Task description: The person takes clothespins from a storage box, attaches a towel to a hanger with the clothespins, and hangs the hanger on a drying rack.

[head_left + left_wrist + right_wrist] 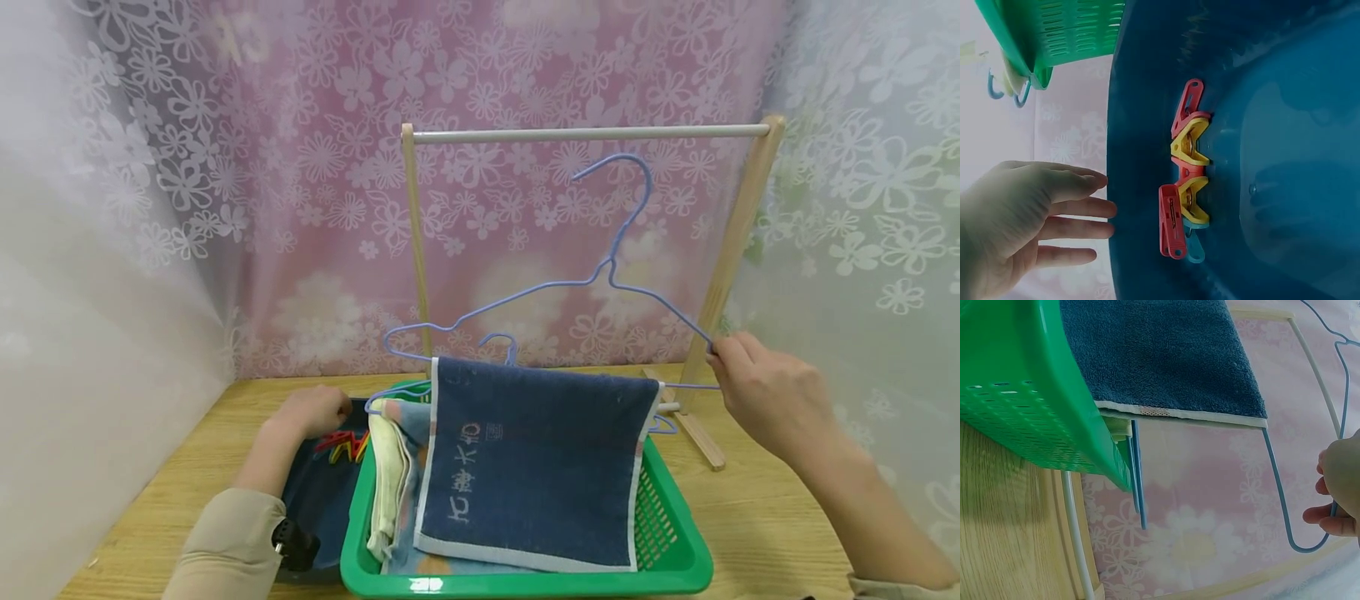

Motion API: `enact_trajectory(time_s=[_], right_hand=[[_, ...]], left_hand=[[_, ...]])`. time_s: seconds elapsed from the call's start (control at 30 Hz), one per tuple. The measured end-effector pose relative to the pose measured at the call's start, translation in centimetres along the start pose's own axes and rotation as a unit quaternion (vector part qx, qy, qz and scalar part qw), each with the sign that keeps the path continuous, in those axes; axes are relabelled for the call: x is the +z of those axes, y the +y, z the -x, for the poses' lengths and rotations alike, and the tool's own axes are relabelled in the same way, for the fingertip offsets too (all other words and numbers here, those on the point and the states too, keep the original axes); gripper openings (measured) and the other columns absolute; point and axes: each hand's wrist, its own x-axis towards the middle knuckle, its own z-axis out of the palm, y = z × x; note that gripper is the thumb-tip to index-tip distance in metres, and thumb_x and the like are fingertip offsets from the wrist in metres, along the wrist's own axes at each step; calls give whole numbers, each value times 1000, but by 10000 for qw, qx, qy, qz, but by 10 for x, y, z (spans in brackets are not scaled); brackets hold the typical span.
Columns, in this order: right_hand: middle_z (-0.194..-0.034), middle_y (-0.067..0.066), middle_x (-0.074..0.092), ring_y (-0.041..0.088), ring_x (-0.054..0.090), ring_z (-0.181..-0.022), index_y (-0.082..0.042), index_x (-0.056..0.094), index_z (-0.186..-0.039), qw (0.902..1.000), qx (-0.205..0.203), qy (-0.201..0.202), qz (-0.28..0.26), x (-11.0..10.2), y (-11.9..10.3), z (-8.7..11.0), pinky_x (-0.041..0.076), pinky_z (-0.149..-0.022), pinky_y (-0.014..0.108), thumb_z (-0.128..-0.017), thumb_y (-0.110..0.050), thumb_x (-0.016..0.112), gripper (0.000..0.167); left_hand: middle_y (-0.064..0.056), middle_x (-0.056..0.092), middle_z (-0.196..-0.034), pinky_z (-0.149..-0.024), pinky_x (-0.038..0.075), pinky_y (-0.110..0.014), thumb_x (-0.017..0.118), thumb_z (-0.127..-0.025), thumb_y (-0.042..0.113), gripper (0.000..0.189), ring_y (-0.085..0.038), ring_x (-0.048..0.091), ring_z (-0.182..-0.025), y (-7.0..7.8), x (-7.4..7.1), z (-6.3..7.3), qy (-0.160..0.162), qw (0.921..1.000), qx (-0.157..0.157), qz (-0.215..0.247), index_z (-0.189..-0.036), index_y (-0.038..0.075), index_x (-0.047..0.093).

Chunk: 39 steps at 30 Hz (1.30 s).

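Observation:
My right hand (776, 396) grips the right end of a blue wire hanger (647, 179), which is raised above the green basket. A dark blue towel (536, 467) with white edging is draped over the hanger's bottom bar, hanging down in front. In the right wrist view, fingers (1335, 525) curl round the hanger's bent corner. My left hand (311, 410) is over the dark blue basin (318, 508), holding nothing. Its fingers are spread and nearly straight in the left wrist view, apart from the red clothespin (1172, 222), yellow clothespin (1189, 142) and several others inside.
The green basket (678, 521) holds a folded pale yellow cloth (386, 475) and a patterned blue towel (412, 421). More blue hangers (498, 337) lie at its back. Behind stands a wooden rack with a pale horizontal rod (585, 133), before a floral curtain (322, 217).

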Motion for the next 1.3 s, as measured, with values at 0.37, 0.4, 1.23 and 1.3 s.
enact_trajectory(time_s=[0.37,0.4,1.23,1.3], right_hand=[[-60,5,43,10,24,-36,1,50,-75,9999,2,112,-34,2,0,2,18,-31,26,-101,-28,30,43],[-60,4,42,10,23,-37,0,49,-75,9999,8,135,-46,2,0,2,17,-31,25,-101,-28,31,43],[-61,4,45,11,25,-36,-1,49,-74,10000,6,92,-1,3,1,6,18,-31,27,-102,-30,28,46],[-61,4,44,11,26,-36,-1,49,-74,10000,1,97,5,3,1,6,18,-31,27,-102,-30,28,46]], left_hand=[[2,44,-58,-51,31,-29,55,-84,5,20,-14,40,-54,-1,2,-4,38,9999,-119,67,-66,13,57],[2,45,-59,-51,31,-30,55,-84,5,19,-14,41,-55,-1,2,-4,21,9999,-117,60,-67,13,58],[-5,67,-93,-72,50,-44,71,-79,13,19,-27,62,-85,-1,22,-12,-330,9985,246,-367,-98,10,71],[-5,67,-92,-73,50,-43,71,-78,13,19,-27,62,-84,-1,25,-11,-303,9982,308,-418,-97,11,72]])
